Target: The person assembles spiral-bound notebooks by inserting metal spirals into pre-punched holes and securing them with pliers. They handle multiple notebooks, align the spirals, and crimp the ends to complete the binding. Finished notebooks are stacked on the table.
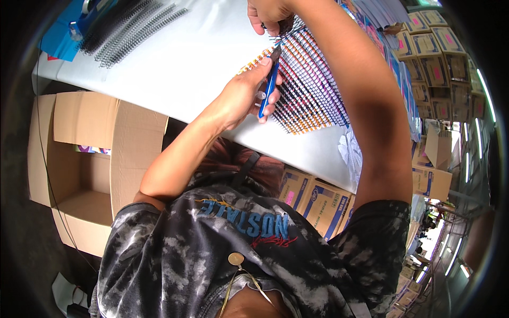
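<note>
My left hand (249, 93) is closed round a pair of blue-handled cutting pliers (269, 87). The pliers' dark jaws point away from me, at the far end of a row of spiral-bound notebooks (310, 79) with dark coils along their edges. Just beyond the jaws, my right hand (270, 13) is bent down with its fingers closed together by the coil ends. Whatever those fingers grip is dark and partly hidden. The notebooks lie packed side by side on the white table (196, 79), under and beside my right forearm.
Loose black spiral coils (132, 32) lie at the far left of the table, beside a blue item (61, 37). An open cardboard box (138, 148) stands left of me. Closed cartons (318, 204) sit below the table edge, and more cartons (432, 58) are stacked at the right.
</note>
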Action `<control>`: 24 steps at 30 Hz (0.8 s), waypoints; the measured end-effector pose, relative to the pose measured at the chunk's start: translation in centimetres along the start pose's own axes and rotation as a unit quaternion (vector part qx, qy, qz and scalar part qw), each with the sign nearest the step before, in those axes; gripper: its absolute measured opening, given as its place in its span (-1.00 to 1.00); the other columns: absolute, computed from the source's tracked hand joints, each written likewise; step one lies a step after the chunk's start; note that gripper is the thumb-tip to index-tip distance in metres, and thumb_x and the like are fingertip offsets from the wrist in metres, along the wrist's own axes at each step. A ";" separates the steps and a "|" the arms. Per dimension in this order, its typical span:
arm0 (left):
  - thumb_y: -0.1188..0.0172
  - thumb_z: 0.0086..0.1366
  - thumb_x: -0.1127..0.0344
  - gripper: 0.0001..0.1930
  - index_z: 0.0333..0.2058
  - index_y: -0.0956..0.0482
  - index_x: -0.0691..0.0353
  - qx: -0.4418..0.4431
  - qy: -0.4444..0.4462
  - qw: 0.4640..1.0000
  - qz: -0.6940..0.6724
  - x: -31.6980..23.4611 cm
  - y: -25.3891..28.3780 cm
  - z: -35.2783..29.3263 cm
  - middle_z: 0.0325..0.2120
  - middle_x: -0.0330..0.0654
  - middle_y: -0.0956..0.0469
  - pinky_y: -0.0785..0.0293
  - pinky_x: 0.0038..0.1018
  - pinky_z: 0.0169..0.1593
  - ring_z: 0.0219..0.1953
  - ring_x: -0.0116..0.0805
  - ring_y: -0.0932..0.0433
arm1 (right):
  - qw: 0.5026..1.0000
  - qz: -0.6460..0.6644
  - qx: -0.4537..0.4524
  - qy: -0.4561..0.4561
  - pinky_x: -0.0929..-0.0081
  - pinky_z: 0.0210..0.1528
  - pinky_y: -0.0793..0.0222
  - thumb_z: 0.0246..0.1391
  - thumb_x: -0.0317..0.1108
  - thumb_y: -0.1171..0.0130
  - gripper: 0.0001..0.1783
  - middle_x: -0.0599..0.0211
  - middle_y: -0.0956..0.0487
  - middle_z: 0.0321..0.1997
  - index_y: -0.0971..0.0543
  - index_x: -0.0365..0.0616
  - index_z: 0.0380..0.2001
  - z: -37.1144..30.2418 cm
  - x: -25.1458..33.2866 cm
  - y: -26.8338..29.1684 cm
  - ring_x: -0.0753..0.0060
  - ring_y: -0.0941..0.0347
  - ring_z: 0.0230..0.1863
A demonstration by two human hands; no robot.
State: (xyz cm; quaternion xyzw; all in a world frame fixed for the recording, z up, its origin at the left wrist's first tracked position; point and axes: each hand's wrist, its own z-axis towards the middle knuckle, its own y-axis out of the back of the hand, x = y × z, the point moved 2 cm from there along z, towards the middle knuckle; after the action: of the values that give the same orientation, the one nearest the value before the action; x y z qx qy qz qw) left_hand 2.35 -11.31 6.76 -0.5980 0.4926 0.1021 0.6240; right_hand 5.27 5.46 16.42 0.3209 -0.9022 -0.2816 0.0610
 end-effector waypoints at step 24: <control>0.34 0.33 -0.15 -0.39 -0.08 -0.35 0.36 0.031 0.011 0.999 0.003 -1.9 -2.0 0.1 -0.31 0.01 -0.51 -0.58 -0.37 -0.31 -0.22 -0.14 -0.57 | 0.986 0.067 -0.087 0.123 0.45 -0.22 -0.39 -0.29 -0.56 -0.30 -0.55 0.31 -0.57 -0.24 -0.55 -0.13 -0.19 -3.5 -1.9 -0.9 0.41 -0.45 -0.25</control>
State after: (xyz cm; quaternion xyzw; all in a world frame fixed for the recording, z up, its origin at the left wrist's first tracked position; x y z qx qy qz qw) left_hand 2.88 -10.87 9.44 -0.5783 0.5038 0.0819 0.6364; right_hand 8.26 4.39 19.02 0.2857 -0.8794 -0.3126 0.2174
